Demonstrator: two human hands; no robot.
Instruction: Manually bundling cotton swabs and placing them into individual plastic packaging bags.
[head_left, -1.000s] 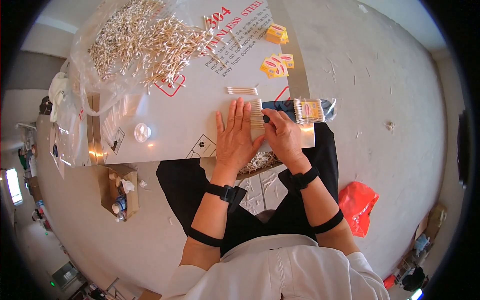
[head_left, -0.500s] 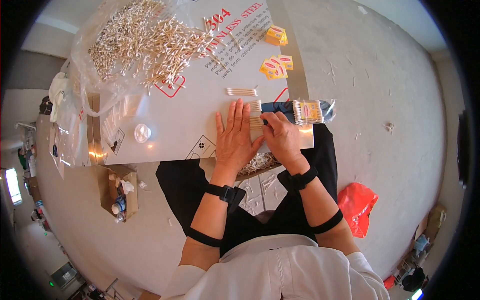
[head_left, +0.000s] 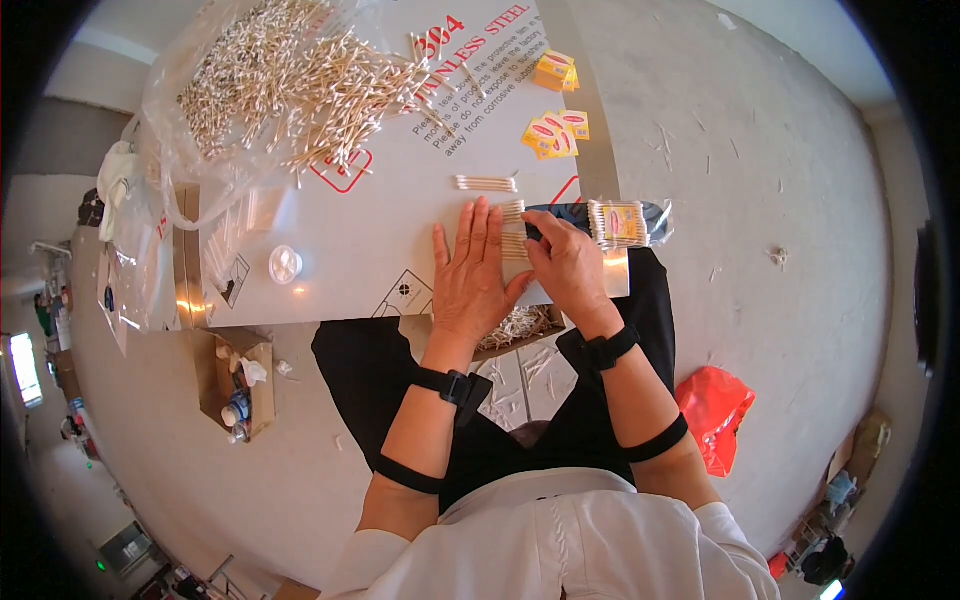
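My left hand (head_left: pixel 468 275) lies flat on the table, fingers extended, partly over cotton swabs (head_left: pixel 513 245) lined up in a row. My right hand (head_left: pixel 568 262) is closed, its thumb and curled fingers at the right ends of those swabs; whatever the fingers hold is hidden. Beneath and beyond the right hand runs a dark blue strip (head_left: pixel 572 213). On its right part rests a clear bag of cotton swabs (head_left: pixel 618 223) with a yellow label. A small separate row of swabs (head_left: pixel 486 184) lies just beyond my left fingertips.
A large heap of loose swabs (head_left: pixel 340 90) spills from a clear plastic bag at the far left. Yellow cards (head_left: pixel 555 135) lie by the right edge, near a yellow stack (head_left: pixel 555 71). A small round tub (head_left: pixel 285 264) stands at left; a box of swabs (head_left: pixel 520 328) sits below the table edge.
My right hand has shifted slightly, its fingers rolling over at the swab ends and uncovering less of the dark strip. My left hand stays flat in place.
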